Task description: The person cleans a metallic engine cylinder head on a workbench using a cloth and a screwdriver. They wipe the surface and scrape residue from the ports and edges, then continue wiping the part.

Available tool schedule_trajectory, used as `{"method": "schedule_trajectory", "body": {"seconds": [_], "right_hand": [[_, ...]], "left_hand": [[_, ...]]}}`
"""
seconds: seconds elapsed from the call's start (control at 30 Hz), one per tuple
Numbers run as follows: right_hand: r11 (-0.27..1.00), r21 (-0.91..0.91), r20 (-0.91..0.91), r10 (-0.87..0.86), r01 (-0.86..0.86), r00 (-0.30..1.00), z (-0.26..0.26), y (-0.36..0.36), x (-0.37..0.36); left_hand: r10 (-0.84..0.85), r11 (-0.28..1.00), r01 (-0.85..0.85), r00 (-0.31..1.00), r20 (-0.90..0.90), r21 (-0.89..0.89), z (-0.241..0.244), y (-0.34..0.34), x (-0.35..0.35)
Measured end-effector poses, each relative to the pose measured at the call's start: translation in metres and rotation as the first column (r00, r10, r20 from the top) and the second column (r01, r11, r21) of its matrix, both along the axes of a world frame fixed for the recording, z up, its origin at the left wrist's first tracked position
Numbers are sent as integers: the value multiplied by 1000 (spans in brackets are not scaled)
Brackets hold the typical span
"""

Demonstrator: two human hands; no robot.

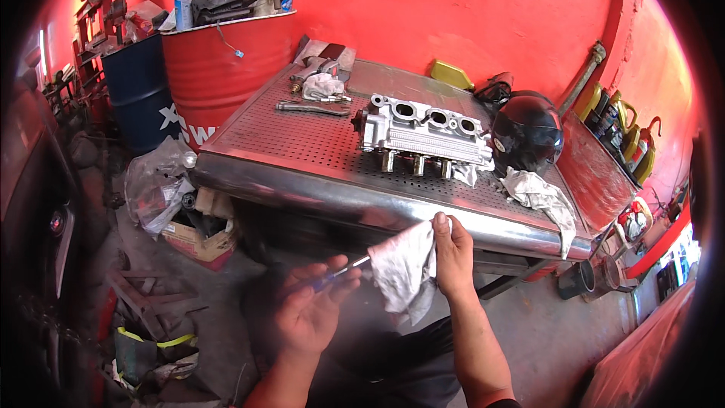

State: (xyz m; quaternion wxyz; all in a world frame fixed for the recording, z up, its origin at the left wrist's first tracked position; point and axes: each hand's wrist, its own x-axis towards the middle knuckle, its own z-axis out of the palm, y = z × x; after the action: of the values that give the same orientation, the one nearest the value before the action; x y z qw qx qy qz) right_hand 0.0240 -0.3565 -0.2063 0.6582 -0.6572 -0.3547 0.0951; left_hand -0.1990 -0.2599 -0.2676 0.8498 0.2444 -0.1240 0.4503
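Between the thumb and fingers of my left hand point(308, 317) lies a slim tool with a blue handle and a thin metal shaft point(358, 262); it looks like a screwdriver, slightly blurred. A stained white rag point(403, 275) hangs from my right hand point(455, 255), pinched near its upper corner. The shaft's far end meets the rag, and its tip is hidden there. Both hands are in front of the bench's rounded metal edge point(317, 195). Beyond them, an aluminium engine cylinder head point(433, 139) rests on the perforated metal benchtop point(255, 124), its oval ports in a row.
Right of the cylinder head sit a black helmet point(527, 130) and another rag point(538, 192) draped over the edge. An air tool point(311, 69) lies at the back left. Drums point(226, 62) and a cardboard box point(198, 241) stand left; buckets point(576, 279) are at right.
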Motion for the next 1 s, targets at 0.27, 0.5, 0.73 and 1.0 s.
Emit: {"method": "schedule_trajectory", "body": {"seconds": [0.27,0.5,0.73,1.0], "right_hand": [[987,71,444,99,-146,891,39,30,-21],[969,197,682,-245,149,689,47,93,8],[942,290,196,-230,168,953,84,108,79],[983,186,179,-37,3,983,106,147,120]], "left_hand": [[357,882,-350,933,37,316,64,19,25],[682,543,-542,731,41,642,130,54,66],[805,400,-340,575,-148,851,146,96,84],[668,674,-490,724,-171,553,99,56,30]]}}
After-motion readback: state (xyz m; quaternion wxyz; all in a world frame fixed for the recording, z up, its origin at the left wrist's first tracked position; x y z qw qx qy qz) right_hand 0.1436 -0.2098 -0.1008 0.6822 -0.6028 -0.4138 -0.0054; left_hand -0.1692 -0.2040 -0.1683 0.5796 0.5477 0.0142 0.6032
